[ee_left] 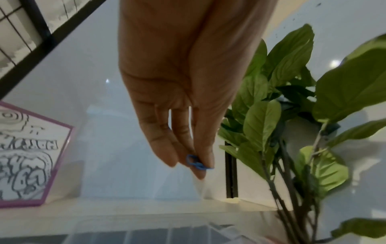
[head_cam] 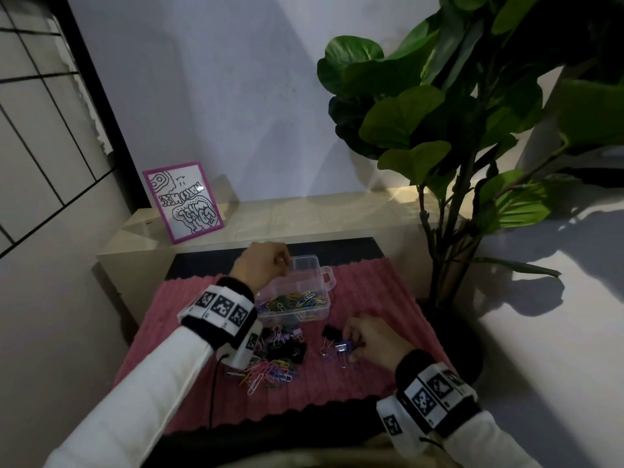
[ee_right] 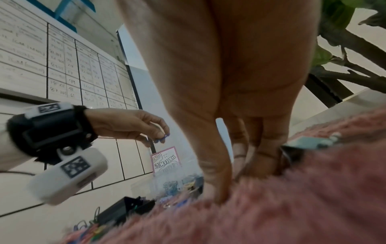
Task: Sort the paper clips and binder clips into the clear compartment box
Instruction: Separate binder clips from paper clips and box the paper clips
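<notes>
The clear compartment box (head_cam: 305, 265) stands open on the pink rug, its near section full of coloured paper clips (head_cam: 293, 300). My left hand (head_cam: 282, 265) hovers over the box's far side, pinching a small blue paper clip (ee_left: 196, 162) between thumb and fingertips. A mixed pile of black and purple binder clips and paper clips (head_cam: 277, 358) lies in front of the box. To its right, my right hand (head_cam: 351, 342) is down on the rug with fingers curled round a bluish binder clip (head_cam: 341, 347), seen beside the fingers (ee_right: 269, 158) in the right wrist view.
The pink ribbed rug (head_cam: 364, 386) covers the work area. A pink-framed drawing (head_cam: 182, 201) leans on the ledge behind. A large leafy plant (head_cam: 449, 136) stands at the right, close to the rug's edge. A loose black binder clip (head_cam: 330, 331) lies near my right hand.
</notes>
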Tool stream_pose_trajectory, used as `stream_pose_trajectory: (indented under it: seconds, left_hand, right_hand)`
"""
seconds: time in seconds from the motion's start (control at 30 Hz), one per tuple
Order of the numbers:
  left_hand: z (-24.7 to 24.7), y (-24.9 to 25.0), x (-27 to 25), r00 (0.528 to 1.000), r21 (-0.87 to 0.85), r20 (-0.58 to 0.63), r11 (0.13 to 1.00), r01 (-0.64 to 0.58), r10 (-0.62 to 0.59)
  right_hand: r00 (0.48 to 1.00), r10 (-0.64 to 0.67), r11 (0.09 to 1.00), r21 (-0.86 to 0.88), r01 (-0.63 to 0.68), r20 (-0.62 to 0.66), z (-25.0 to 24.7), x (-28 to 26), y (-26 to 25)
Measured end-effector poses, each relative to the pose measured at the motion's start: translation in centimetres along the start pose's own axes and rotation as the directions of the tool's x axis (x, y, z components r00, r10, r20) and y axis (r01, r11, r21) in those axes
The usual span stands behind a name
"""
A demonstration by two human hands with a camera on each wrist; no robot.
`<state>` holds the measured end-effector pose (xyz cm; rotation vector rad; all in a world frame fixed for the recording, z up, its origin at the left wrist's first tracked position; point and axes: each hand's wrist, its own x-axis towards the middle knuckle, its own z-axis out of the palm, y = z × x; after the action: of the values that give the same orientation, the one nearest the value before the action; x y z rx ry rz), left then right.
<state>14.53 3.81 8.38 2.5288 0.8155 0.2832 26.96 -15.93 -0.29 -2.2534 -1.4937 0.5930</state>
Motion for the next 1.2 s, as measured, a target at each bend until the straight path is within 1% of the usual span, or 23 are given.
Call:
stream_pose_trajectory:
  seconds: [0.03, 0.07, 0.13, 0.2, 0.27, 0.33, 0.37, 0.43, 0.5, 0.6, 0.73, 0.8, 0.87, 0.97, 1.03, 1.1, 1.17, 1.2]
  left_hand:
    - [-0.2, -0.2, 0.5, 0.999, 0.021, -0.031, 1.0, 0.013, -0.013]
    - [-0.3, -0.3, 0.9, 0.999, 0.053, -0.032, 0.998, 0.03, -0.028]
    - [0.2, -0.7, 1.2, 0.998, 0.134, 0.019, 0.99, 0.053, -0.056]
    - [1.0, -1.3, 1.2, 0.997, 0.176, 0.05, 0.983, 0.057, -0.066]
    - [1.6, -1.7, 0.8, 0.998, 0.171, 0.012, 0.984, 0.056, -0.059]
    - [2.0, -1.7, 0.4, 0.997, 0.168, -0.071, 0.985, 0.028, -0.016]
    - [2.2, -1.6, 0.1, 0.994, 0.172, -0.108, 0.985, 0.007, 0.012]
    - [2.6, -1.5, -0.5, 0.989, 0.169, -0.141, 0.985, -0.029, 0.053]
    - [2.7, -1.8, -1.0, 0.99, 0.126, -0.124, 0.99, -0.058, 0.074]
    - [2.3, -2.1, -2.7, 0.991, 0.072, -0.087, 0.993, -0.098, 0.104]
    - [2.3, -1.8, -7.1, 0.986, 0.018, -0.025, 0.986, -0.167, 0.168]
    - [2.5, -2.5, -9.4, 0.99, -0.064, 0.04, 0.989, -0.133, 0.136]
    - [2.7, -4.1, -11.3, 0.992, -0.131, 0.071, 0.987, -0.093, 0.103]
    - [2.7, -5.9, -13.3, 0.992, -0.099, 0.049, 0.989, -0.111, 0.116]
    - [2.8, -6.1, -13.9, 0.99, -0.109, 0.049, 0.986, -0.129, 0.135]
    - [3.3, -5.9, -13.9, 0.977, -0.105, 0.09, 0.978, -0.183, 0.192]
    - [4.4, -5.4, -13.7, 0.956, -0.052, 0.14, 0.966, -0.252, 0.257]
    - [5.0, -5.1, -13.5, 0.949, -0.023, 0.15, 0.961, -0.275, 0.276]
  right_hand:
    - [1.0, -0.002, 1.0, -0.005, 0.002, 0.0, 0.0, 0.0, 0.0]
    - [1.0, -0.003, 1.0, 0.002, 0.003, -0.003, 0.0, -0.1, 0.0]
    - [1.0, -0.005, 0.999, 0.041, 0.006, -0.013, -0.2, -0.3, 0.1]
    - [0.998, -0.015, 0.997, 0.073, 0.019, -0.054, -0.6, -0.5, 0.2]
    - [0.994, -0.004, 0.997, 0.077, 0.013, -0.112, -1.0, -0.6, 0.2]
    - [0.989, 0.011, 0.998, 0.068, -0.001, -0.146, -1.1, -0.5, 0.2]
    - [0.989, 0.021, 0.997, 0.082, -0.009, -0.148, -1.0, -0.3, 0.2]
    - [0.991, 0.044, 0.992, 0.124, -0.028, -0.126, -0.5, 0.1, 0.0]
    - [0.992, 0.077, 0.987, 0.146, -0.062, -0.096, 0.1, 0.5, -0.3]
    - [0.988, 0.131, 0.987, 0.108, -0.122, -0.082, 0.8, 1.1, -0.5]
    - [0.985, 0.169, 0.982, 0.091, -0.166, -0.023, 0.6, 1.8, -0.2]
    - [0.987, 0.161, 0.983, 0.092, -0.16, -0.006, 0.2, 1.9, -0.1]
    - [0.99, 0.141, 0.988, 0.071, -0.14, -0.013, -0.1, 1.7, 0.0]
    - [0.994, 0.106, 0.991, 0.079, -0.104, -0.02, -0.4, 1.4, 0.2]
    - [0.996, 0.077, 0.992, 0.103, -0.072, -0.049, -0.8, 1.2, 0.1]
    - [0.99, 0.045, 0.994, 0.106, -0.03, -0.136, -1.2, 1.2, -0.3]
    - [0.977, 0.005, 0.993, 0.113, 0.02, -0.212, -1.4, 1.0, -1.1]
    - [0.978, -0.011, 0.99, 0.136, 0.041, -0.21, -1.4, 0.9, -1.4]
